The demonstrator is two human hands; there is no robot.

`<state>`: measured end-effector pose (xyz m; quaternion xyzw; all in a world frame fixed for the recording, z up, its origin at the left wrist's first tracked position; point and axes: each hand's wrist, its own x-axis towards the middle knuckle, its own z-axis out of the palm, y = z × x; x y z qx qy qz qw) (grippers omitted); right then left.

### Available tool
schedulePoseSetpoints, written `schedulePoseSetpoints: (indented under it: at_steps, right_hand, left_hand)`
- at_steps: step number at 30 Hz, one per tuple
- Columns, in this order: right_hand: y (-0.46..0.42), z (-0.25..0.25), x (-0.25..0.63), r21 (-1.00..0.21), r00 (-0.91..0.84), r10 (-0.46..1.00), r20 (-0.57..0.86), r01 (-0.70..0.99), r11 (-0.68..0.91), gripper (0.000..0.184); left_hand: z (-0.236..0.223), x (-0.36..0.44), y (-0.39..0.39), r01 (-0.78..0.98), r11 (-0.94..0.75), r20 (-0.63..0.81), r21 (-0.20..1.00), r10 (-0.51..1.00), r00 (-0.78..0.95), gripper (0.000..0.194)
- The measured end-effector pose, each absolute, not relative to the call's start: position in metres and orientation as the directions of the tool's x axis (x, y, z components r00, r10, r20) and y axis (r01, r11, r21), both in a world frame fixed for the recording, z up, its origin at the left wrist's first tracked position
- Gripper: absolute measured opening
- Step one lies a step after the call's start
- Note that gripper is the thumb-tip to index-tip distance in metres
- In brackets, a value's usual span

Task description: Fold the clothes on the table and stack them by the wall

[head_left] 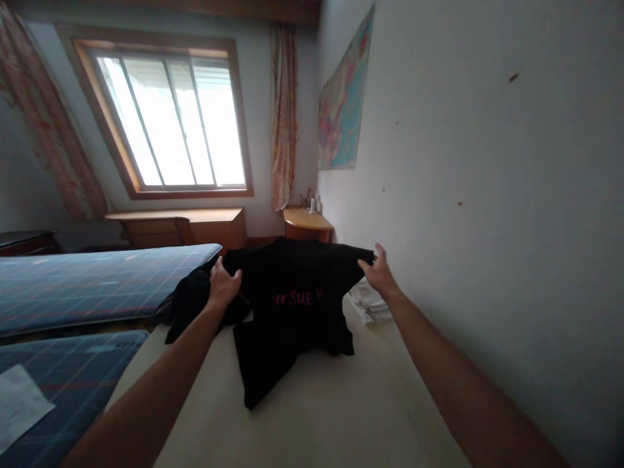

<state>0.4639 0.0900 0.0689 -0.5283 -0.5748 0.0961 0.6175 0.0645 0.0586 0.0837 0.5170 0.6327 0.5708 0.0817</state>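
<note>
A black T-shirt (297, 325) with pink lettering across it is spread over a pale bed surface, its lower edge folded unevenly and one corner pointing toward me. My left hand (225, 284) grips the shirt's left sleeve end, thumb toward the middle. On the other side, my right hand (379, 272) pinches the right sleeve between thumb and fingers, stretching it outward. More dark clothing (188, 305) lies bunched beside and under my left hand. Just below my right hand sits a folded white cloth stack (369, 302), partly behind the sleeve.
The pale bed (341, 416) runs up to the white wall (487, 260) on the right. At left are blue plaid mattresses (97, 286) and a white sheet of paper (22, 403). A desk (214, 221) and a small corner table (307, 219) stand beyond, near the window (170, 123).
</note>
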Motion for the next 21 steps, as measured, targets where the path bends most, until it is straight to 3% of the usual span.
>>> schedulePoseSetpoints:
  at_steps: [2, 6, 8, 11, 13, 16, 18, 21]
  right_hand:
    - [0.079, 0.048, 0.447, -0.772, 0.288, 0.778, 0.558, 0.525, 0.359, 0.063]
    - [0.03, 0.019, 0.408, -0.623, -0.057, 0.838, 0.543, 0.641, 0.448, 0.033]
    - [0.002, 0.013, 0.394, -0.556, -0.251, 0.819, 0.516, 0.629, 0.543, 0.032]
    - [-0.028, 0.009, 0.383, -0.479, -0.462, 0.754, 0.466, 0.585, 0.655, 0.051]
    - [-0.038, 0.006, 0.379, -0.428, -0.544, 0.723, 0.425, 0.583, 0.69, 0.059]
    - [-0.04, 0.007, 0.375, -0.357, -0.595, 0.698, 0.398, 0.6, 0.716, 0.041]
    - [-0.038, 0.011, 0.377, -0.346, -0.561, 0.707, 0.431, 0.62, 0.704, 0.025]
    - [-0.032, 0.021, 0.393, -0.389, -0.359, 0.748, 0.559, 0.683, 0.618, 0.023]
  left_hand:
    - [0.068, 0.082, 0.047, 0.6, -0.258, 0.542, 0.757, 0.761, -0.357, 0.048]
    - [0.033, 0.117, 0.003, 0.589, -0.509, 0.537, 0.628, 0.831, 0.145, 0.038]
    - [0.02, 0.126, -0.018, 0.57, -0.579, 0.497, 0.583, 0.809, 0.314, 0.041]
    - [0.01, 0.126, -0.039, 0.524, -0.629, 0.436, 0.575, 0.777, 0.454, 0.045]
    - [0.009, 0.123, -0.044, 0.51, -0.644, 0.414, 0.57, 0.761, 0.499, 0.037]
    - [0.012, 0.117, -0.043, 0.507, -0.655, 0.433, 0.561, 0.754, 0.495, 0.024]
    - [0.015, 0.109, -0.039, 0.542, -0.643, 0.499, 0.542, 0.764, 0.408, 0.021]
    - [0.018, 0.082, -0.028, 0.648, -0.544, 0.631, 0.533, 0.766, 0.124, 0.022]
